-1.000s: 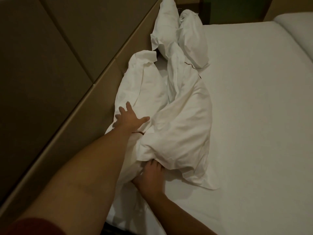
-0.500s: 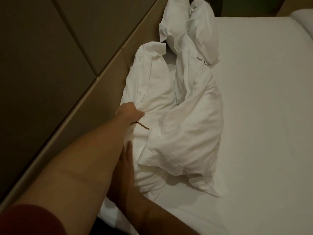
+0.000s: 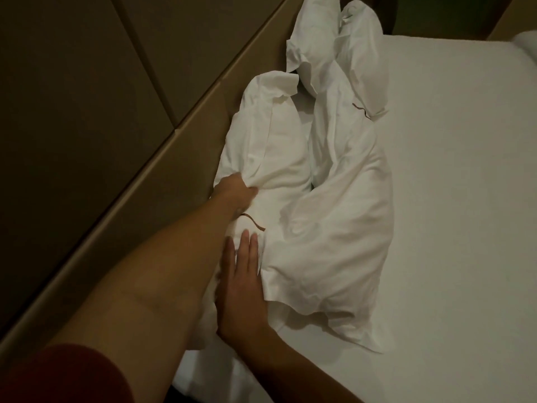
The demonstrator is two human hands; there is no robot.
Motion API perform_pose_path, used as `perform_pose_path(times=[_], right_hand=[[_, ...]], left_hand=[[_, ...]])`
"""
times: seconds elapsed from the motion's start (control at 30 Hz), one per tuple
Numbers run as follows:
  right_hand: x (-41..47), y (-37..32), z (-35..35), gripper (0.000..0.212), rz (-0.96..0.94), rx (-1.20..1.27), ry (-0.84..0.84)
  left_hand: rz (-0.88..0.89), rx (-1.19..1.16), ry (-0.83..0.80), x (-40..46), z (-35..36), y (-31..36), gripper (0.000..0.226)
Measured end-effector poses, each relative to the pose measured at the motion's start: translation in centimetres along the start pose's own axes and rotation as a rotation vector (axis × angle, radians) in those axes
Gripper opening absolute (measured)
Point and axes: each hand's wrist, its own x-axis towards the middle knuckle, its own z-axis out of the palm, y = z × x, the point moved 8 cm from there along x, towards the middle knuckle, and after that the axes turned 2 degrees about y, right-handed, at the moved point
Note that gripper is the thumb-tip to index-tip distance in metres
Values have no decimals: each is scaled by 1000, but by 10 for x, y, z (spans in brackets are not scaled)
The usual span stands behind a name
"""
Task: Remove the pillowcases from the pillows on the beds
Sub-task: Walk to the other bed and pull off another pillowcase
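Your left hand grips the crumpled white pillowcase, lying lengthwise toward 12 o'clock; your right hand rests flat, open.

Left hand clutching pillowcase

A bedroom, likely a hotel room: a bed in white sheets, crumpled white pillows, and a padded panelled headboard alongside

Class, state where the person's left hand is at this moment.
In the head view, the left hand is left of centre, clutching the white pillowcase beside the brown headboard.
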Motion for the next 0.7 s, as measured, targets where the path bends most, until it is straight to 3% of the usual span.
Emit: perform_pose_path(times=[0.07,0.13,0.2,0.27,0.33,0.4,0.47,0.57,0.63,0.7], right_hand=[[-10,-5,12,89,34,-77,-99],[5,-8,14,104,19,-131,-63],[-2,-12,22,121,4,-146,-129],[0,-19,30,122,-35,-121,-121],[3,-18,33,114,-40,-47,-127],[4,-20,35,110,-49,-41,-126],[7,-18,30,101,-67,-24,-123],[17,-10,17,86,-58,31,-220],[12,-10,10,89,-65,50,-319],[6,-12,2,103,-74,108,-392]], left_hand=[[-17,-141,18,2,-3,-2,60],[-110,-242,-46,3,1,-10,92],[-174,-253,-112,2,2,-13,123],[-183,-201,-157,3,2,-10,133],[-150,-41,-145,3,5,-5,118],[-96,108,-79,4,5,-1,80],[-60,74,-92,4,5,0,56],[-99,-145,-229,-4,-10,-2,62],[-125,-210,-295,-20,-27,-3,75],[-124,-252,-309,-44,-44,-10,74]])
